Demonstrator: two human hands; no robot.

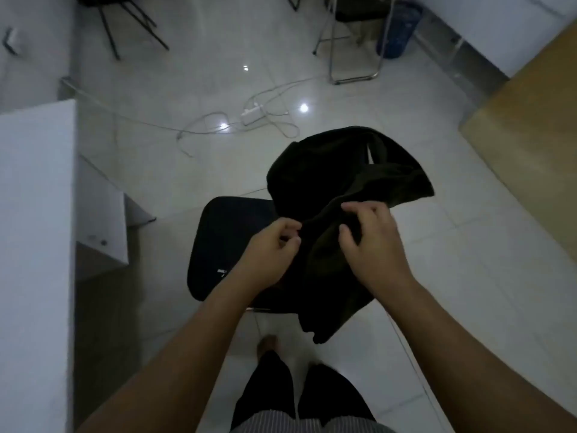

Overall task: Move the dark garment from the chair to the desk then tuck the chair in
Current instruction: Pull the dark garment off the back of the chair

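The dark garment [340,179] is bunched up and lifted over the right side of a black padded chair [224,242] that stands in front of me. My left hand [268,254] pinches the cloth's left edge with closed fingers. My right hand [371,245] grips a fold of it from the right. A tail of the garment hangs down past the chair's near edge. A white desk [34,214] runs along the left, a wooden desk [524,135] at the right.
A white power strip [253,115] with loose cables lies on the tiled floor beyond the chair. Black chair legs [125,26] and a metal-framed chair [352,42] stand at the back beside a blue bin [398,29]. My feet are below.
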